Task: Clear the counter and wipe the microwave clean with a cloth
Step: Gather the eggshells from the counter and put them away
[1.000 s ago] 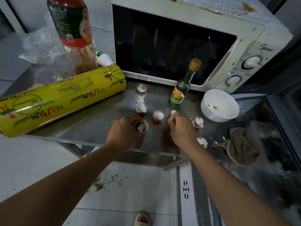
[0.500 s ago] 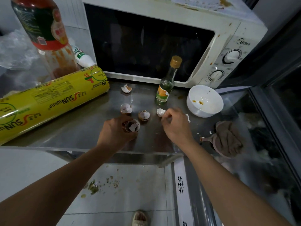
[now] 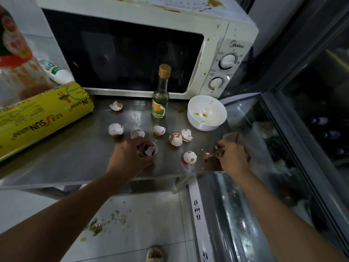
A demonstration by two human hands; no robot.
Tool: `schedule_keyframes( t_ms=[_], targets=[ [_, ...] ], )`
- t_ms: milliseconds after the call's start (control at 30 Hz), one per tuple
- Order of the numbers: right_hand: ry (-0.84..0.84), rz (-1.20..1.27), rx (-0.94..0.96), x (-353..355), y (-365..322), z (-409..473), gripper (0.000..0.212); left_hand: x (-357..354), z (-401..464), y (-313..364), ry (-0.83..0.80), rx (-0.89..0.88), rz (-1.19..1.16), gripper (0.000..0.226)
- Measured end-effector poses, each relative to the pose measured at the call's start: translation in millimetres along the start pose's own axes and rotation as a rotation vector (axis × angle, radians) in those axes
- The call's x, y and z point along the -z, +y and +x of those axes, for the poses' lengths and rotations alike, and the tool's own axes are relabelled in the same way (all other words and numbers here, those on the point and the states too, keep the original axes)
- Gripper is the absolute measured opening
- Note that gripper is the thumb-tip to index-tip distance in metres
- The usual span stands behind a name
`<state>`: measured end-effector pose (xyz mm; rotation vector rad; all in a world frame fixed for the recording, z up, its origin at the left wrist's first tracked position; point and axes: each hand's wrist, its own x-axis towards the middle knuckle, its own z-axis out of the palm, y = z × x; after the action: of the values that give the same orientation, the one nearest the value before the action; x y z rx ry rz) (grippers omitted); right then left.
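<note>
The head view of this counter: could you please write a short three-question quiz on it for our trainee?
1. True or false: the left hand holds an eggshell.
2. What stands between the microwave and the loose shells? A) bottle B) kettle C) pan
3. How many dials does the microwave have?

Key: 1 true; 2 A; 3 two.

pale tiled floor (image 3: pixel 151 214), white wall (image 3: pixel 30 25)
</note>
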<state>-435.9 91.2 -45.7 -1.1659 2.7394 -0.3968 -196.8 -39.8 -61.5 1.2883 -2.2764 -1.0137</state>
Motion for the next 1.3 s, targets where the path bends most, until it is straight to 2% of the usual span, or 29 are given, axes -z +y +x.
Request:
schedule_keyframes(
  t_ms=[267, 500, 667, 833, 1000, 1167, 1300],
  targets=[
    [-0.09, -0.114, 0.083, -5.7, 4.2, 3.7, 0.033, -13.2, 6.0, 13.5, -0.005, 0.011, 0.005, 0.039],
    [-0.171, 0.014, 0.227, -7.7, -8.8, -18.1, 0.046, -15.1, 2.9, 12.3, -0.047, 0.019, 0.0, 0.047],
    [-0.087, 0.147, 0.127, 1.0, -5.8, -19.5, 0.049, -17.2, 2.5, 9.6, -0.042, 0.005, -0.001, 0.047],
    [-0.137, 0.116, 0.11, -4.7, -14.6, -28.5, 0.034, -18.3, -0.5, 4.4, -0.046, -0.033, -0.014, 0.043],
    [-0.204, 0.142, 0.141, -11.2, -24.1, -42.0, 0.043, -18.1, -4.1, 3.5, -0.05, -0.068, -0.006, 0.042],
    [-0.069, 0.256, 0.013, -1.0, -15.3, -37.4, 0.052, -14.6, -13.2, 5.6, -0.031, -0.085, -0.039, 0.038],
    [-0.109, 0.314, -0.006, -4.5, -16.4, -45.4, 0.049, -12.4, -25.8, 5.5, -0.033, -0.105, -0.058, 0.035]
  ],
)
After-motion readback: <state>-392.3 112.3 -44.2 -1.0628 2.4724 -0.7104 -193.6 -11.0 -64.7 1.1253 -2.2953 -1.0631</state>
